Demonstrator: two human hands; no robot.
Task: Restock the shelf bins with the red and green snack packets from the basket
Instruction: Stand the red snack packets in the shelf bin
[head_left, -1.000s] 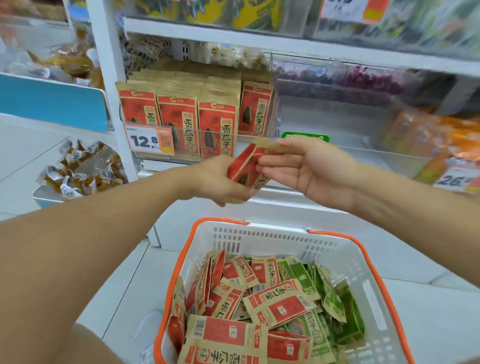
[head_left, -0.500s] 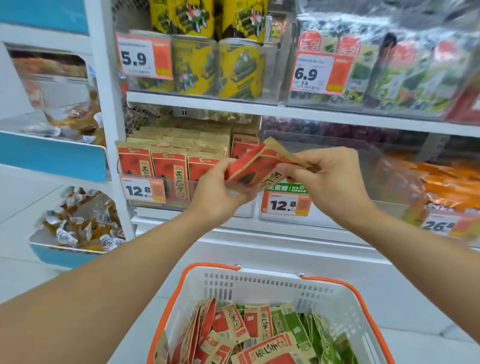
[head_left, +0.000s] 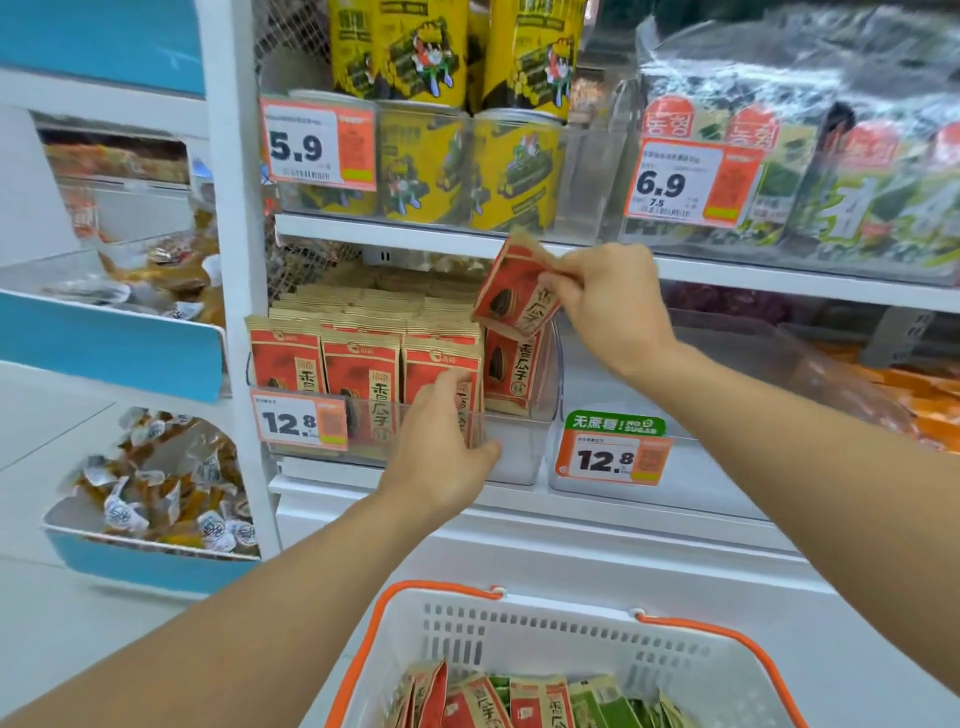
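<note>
My right hand (head_left: 613, 306) pinches a red snack packet (head_left: 511, 299) by its top corner and holds it tilted above the right end of the clear shelf bin (head_left: 519, 460). That bin holds rows of upright red packets (head_left: 358, 374), with one more red packet (head_left: 514, 369) standing at its right end. My left hand (head_left: 441, 457) is at the bin's front, fingers up against the front-row packet and thumb on the clear wall. At the bottom, the white basket with an orange rim (head_left: 524, 623) holds red packets (head_left: 540, 706) and green packets (head_left: 613, 712).
A second clear bin (head_left: 691, 415) with a green-topped 12.8 tag (head_left: 613, 449) sits to the right. Yellow cans (head_left: 467, 161) and seaweed packs (head_left: 857, 171) fill the shelf above. Blue-fronted bins of wrapped snacks (head_left: 156, 499) stand left; orange packets (head_left: 919, 395) lie far right.
My left hand has let go of the red packet and dropped to the bin's front. The right hand alone has carried the packet up over the bin's right end. The view has tilted upward.
</note>
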